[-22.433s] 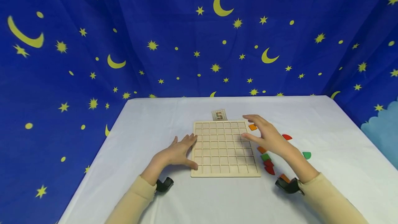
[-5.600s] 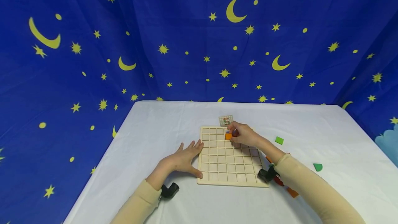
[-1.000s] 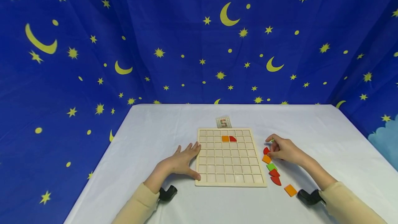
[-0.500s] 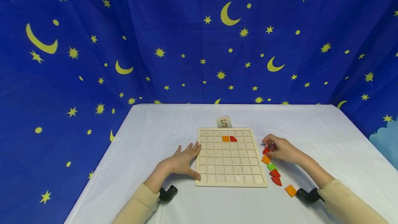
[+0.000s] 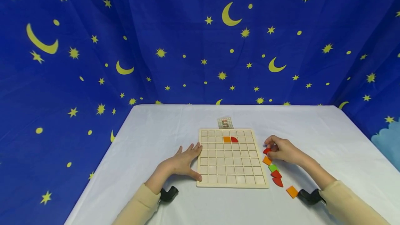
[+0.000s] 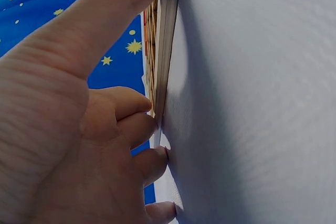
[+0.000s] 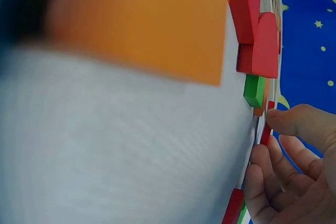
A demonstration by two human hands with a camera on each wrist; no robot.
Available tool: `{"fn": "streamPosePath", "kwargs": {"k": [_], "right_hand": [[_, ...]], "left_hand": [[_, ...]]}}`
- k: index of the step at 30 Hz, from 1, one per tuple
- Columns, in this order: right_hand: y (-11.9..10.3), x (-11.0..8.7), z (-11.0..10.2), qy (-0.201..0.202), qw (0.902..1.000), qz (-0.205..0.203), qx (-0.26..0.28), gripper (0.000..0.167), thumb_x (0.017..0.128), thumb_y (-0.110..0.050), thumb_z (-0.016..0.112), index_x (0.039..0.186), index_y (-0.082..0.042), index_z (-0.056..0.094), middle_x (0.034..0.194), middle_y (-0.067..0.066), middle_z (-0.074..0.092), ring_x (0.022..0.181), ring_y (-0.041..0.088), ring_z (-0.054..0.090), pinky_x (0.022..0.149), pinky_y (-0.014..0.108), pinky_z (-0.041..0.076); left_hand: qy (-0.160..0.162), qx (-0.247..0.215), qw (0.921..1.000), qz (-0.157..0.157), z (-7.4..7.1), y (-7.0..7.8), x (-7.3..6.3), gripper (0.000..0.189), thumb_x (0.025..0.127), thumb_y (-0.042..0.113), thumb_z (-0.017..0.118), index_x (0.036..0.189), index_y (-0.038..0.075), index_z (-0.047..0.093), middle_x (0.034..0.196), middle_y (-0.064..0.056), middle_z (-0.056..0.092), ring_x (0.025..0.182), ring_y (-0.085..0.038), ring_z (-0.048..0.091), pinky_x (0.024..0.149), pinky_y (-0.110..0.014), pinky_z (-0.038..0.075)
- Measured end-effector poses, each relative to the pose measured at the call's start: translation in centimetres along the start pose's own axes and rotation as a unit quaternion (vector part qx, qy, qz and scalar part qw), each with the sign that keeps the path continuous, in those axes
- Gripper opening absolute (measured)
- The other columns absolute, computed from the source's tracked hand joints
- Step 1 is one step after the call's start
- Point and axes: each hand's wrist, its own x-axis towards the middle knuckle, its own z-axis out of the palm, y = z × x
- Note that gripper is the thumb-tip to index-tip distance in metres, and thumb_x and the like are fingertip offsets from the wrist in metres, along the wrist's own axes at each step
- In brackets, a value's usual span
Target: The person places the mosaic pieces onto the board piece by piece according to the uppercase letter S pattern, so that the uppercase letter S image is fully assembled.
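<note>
My left hand (image 5: 179, 162) rests with spread fingers against the left edge of the gridded wooden board (image 5: 232, 185); the left wrist view shows its fingertips at that edge. On the board an orange square tile (image 5: 226, 139) and a red quarter-circle tile (image 5: 234, 139) sit side by side in the second row from the far side. Right of the board, my right hand (image 5: 282, 150) pinches another red tile (image 5: 267, 151) between thumb and fingers, low over the cloth. The fingers partly hide this tile (image 7: 266, 129) in the right wrist view.
Nearer me lie an orange tile (image 5: 267, 160), a green tile (image 5: 273, 168), two red tiles (image 5: 277, 182) and an orange square (image 5: 292, 192). Red and green tiles (image 7: 234, 208) show below the right fingers. A pattern card (image 5: 225, 123) touches the board's far edge.
The orange and red tiles have come onto the board since the older frames. Over the last second my right hand shifted slightly left and the pinched red tile turned a little. My left hand stays put.
</note>
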Motion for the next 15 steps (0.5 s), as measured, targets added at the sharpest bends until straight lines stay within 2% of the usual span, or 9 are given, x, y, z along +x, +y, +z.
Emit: {"fn": "streamPosePath", "kwargs": {"k": [3,9,15], "right_hand": [[-0.4,0.2,-0.5,0.008,0.9999,0.006,0.002,0.032,0.082,-0.005,0.07,0.109,0.002,0.054,0.091,0.004,0.058,0.07,0.015,0.054,0.056,0.026,0.049],[-1.7,0.9,-2.1,0.045,0.9989,0.004,-0.011,0.037,0.08,-0.002,0.071,0.111,0.005,0.053,0.092,0.007,0.059,0.076,0.018,0.057,0.067,0.027,0.051],[-2.7,1.6,-3.2,0.057,0.9983,-0.008,-0.012,0.036,0.081,0.0,0.069,0.113,0.005,0.054,0.095,0.007,0.059,0.08,0.02,0.058,0.067,0.025,0.052]], "left_hand": [[-0.001,0.0,1.0,-0.002,0.0,0.0,0.0,0.115,0.067,0.056,0.077,0.15,0.004,0.018,0.156,-0.01,0.009,0.142,-0.029,0.004,0.109,-0.058,-0.002],[-0.005,0.007,1.0,-0.002,0.0,-0.1,0.1,0.116,0.067,0.058,0.076,0.151,0.004,0.016,0.156,-0.01,0.008,0.142,-0.028,0.004,0.108,-0.058,-0.002],[-0.005,0.011,0.9999,-0.003,0.0,-0.2,0.1,0.116,0.067,0.058,0.077,0.151,0.005,0.016,0.156,-0.009,0.007,0.142,-0.028,0.003,0.109,-0.058,-0.002]]}}
